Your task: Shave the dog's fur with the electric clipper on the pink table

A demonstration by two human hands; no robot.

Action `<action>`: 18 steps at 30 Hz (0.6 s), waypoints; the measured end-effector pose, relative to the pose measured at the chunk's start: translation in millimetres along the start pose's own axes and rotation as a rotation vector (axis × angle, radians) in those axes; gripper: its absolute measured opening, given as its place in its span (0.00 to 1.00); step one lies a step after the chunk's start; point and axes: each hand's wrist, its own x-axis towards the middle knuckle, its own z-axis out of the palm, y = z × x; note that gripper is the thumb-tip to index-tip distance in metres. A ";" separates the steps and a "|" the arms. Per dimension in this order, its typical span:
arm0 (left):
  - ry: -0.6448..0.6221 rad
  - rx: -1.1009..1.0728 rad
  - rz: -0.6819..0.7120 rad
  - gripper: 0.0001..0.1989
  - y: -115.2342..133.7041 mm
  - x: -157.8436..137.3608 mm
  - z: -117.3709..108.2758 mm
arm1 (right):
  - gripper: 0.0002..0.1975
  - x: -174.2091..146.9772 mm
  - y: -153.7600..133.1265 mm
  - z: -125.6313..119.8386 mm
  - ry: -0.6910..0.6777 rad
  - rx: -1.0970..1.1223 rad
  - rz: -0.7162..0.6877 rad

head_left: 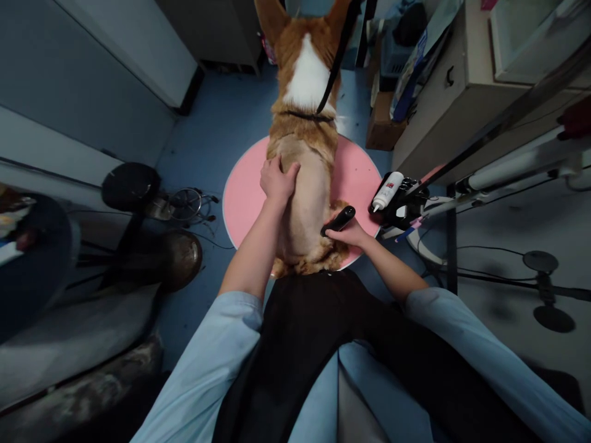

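A brown and white dog faces away from me on a round pink table. Its back is shaved short from below the neck to the rump, with longer fur at the neck and rear. My left hand lies on the left of its upper back, thumb and fingers spread. Black hair clippers are in my right hand, held against the dog's right flank near the rump. The clipper blade is hidden by the hand and fur. Around the dog's neck runs a black leash, leading upward.
At the table's right edge, a black holder carries a white bottle and several small tools. A drawer cabinet stands at the right, a black stool at the left. Cut fur lies by the dog's rear.
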 end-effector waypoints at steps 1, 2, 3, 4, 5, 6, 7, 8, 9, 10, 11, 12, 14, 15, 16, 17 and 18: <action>-0.002 0.002 0.003 0.34 0.4 -0.4 -0.2 | 0.19 -1.8 -0.4 -0.6 -0.016 -0.008 0.005; -0.005 0.004 0.005 0.34 0.9 -1.0 -0.5 | 0.19 -1.0 -1.4 -0.8 -0.009 -0.003 0.009; -0.007 0.007 0.008 0.34 1.7 -2.0 -1.0 | 0.20 2.2 -3.0 -0.6 0.025 0.015 0.006; -0.009 0.008 0.011 0.33 2.4 -3.1 -1.6 | 0.20 7.2 -5.1 0.3 0.083 0.044 -0.003; -0.011 0.007 0.017 0.33 3.1 -4.3 -2.1 | 0.21 13.3 -7.5 2.1 0.151 0.074 -0.018; -0.013 0.003 0.025 0.33 3.6 -5.4 -2.5 | 0.22 19.5 -10.1 4.5 0.209 0.097 -0.035; -0.016 0.000 0.031 0.33 3.9 -6.1 -2.7 | 0.22 24.7 -12.5 7.7 0.238 0.105 -0.048; -0.017 -0.004 0.033 0.32 4.0 -6.3 -2.8 | 0.22 27.9 -14.4 11.3 0.238 0.094 -0.054; -0.020 -0.008 0.035 0.32 3.8 -5.8 -2.7 | 0.21 28.5 -15.5 15.2 0.225 0.071 -0.053; -0.024 -0.010 0.034 0.32 3.5 -4.4 -2.6 | 0.20 26.1 -15.7 19.2 0.207 0.041 -0.049; -0.029 -0.014 0.034 0.31 3.1 -2.4 -2.6 | 0.19 20.7 -14.8 23.1 0.191 0.013 -0.042; -0.035 -0.017 0.034 0.30 2.9 0.2 -3.0 | 0.18 12.8 -12.8 26.8 0.185 -0.011 -0.034; -0.053 -0.026 0.039 0.29 2.9 4.7 -5.0 | 0.17 -8.5 -6.6 33.4 0.203 -0.044 -0.022; -0.064 -0.030 0.046 0.29 3.0 5.2 -6.8 | 0.16 -20.2 -3.0 36.2 0.211 -0.054 -0.019; -0.074 -0.034 0.060 0.30 2.8 3.5 -9.0 | 0.16 -31.6 0.5 38.5 0.220 -0.061 -0.015; -0.082 -0.039 0.087 0.32 2.0 -1.0 -11.3 | 0.17 -41.8 3.4 40.4 0.233 -0.066 -0.010; -0.087 -0.047 0.129 0.34 0.4 -8.5 -13.4 | 0.17 -50.3 5.4 41.6 0.248 -0.071 0.000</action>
